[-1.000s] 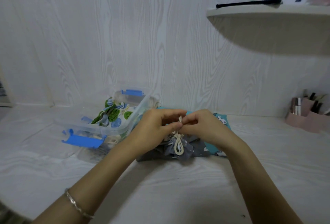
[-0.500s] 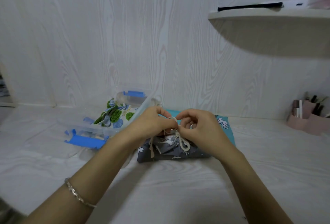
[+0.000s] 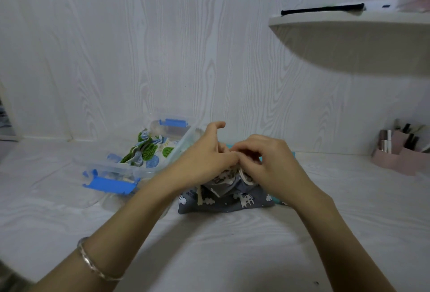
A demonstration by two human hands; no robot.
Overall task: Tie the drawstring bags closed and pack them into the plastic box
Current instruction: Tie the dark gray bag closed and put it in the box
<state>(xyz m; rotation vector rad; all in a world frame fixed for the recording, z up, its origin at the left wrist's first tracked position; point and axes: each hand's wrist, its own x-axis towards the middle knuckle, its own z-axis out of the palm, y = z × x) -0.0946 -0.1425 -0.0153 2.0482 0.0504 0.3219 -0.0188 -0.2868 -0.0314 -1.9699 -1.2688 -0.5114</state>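
Lower than half a second ago, left hand [image 3: 204, 159] and right hand [image 3: 267, 163] now cover the cord [image 3: 244, 175] loop; I judge the knot is tightening. Leftmost, one plastic box [image 3: 139, 172] holds one leafy bag [image 3: 149, 152]. Left's grip is hidden, I cannot tell; right pinches the cord on one grey bag [image 3: 232, 202], atop one teal bag [image 3: 278, 201].

- The left hand [image 3: 204, 157] and right hand [image 3: 267, 163] meet, pinching the cream cord [image 3: 244, 175] at the gathered neck of a grey animal-print fabric drawstring bag [image 3: 232, 201].
- Just left, a clear plastic box [image 3: 139, 170] with blue latches holds a green-and-blue leaf-printed fabric bag [image 3: 151, 150].
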